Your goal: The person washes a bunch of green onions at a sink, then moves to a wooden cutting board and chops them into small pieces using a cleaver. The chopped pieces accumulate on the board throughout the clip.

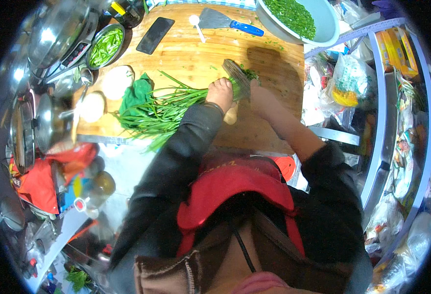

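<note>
My left hand [221,92] presses down on a bunch of long green garlic chives [164,104] near its right end. The leafy ends fan out leftward over the near edge of the wooden board [186,62]. Just to the right, my right hand [261,99] grips a kitchen knife, its handle hidden in the fist. The blurred knife blade [236,74] lies across the chives close to my left fingers. Finely cut chives [251,74] sit beyond the blade. Against the bunch on the left rests a crumpled green cloth [136,92].
A pale basin [329,25] of chopped greens stands at the far right corner. A blue-handled scraper [215,19], white spoon [197,25] and phone [155,35] lie along the back. At left are a bowl of green slices [107,46] and a ladle [87,76]. Shelving [379,92] flanks the right.
</note>
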Motion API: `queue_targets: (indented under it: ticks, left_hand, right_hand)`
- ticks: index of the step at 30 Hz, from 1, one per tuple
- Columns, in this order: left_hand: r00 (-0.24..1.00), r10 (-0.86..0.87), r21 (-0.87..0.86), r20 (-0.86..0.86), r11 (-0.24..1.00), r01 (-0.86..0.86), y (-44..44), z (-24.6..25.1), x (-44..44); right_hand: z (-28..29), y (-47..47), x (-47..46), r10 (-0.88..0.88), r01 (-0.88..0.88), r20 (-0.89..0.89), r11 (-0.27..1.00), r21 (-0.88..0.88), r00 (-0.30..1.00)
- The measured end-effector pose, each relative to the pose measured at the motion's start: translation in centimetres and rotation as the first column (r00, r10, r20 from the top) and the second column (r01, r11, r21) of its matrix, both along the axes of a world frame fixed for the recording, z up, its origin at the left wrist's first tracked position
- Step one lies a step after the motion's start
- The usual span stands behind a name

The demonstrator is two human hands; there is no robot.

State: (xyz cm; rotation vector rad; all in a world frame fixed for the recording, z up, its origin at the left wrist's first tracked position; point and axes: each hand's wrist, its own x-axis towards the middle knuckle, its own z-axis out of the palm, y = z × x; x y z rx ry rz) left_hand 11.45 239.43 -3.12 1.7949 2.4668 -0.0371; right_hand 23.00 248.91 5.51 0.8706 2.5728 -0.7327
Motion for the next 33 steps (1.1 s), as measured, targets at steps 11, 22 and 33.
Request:
queue_targets:
  ticks: [11,22,33]
  left_hand:
    - [0.999,0.039,0.038,-0.026,0.999,-0.038,-0.1,-0.3,0.3]
    - [0.998,0.055,0.131,-0.042,0.990,-0.049,0.2,-1.9,0.1]
    - [0.996,0.092,0.074,0.003,0.993,-0.092,0.2,-1.7,0.2]
  right_hand:
    - [2.5,-0.2,1.6,-0.020,0.029,-0.111,0.997,0.077,0.994]
    - [-0.7,-0.7,-0.2,-0.035,0.036,-0.080,0.999,0.012,0.996]
    - [1.8,0.0,0.7,-0.035,0.039,-0.084,0.998,0.047,0.996]
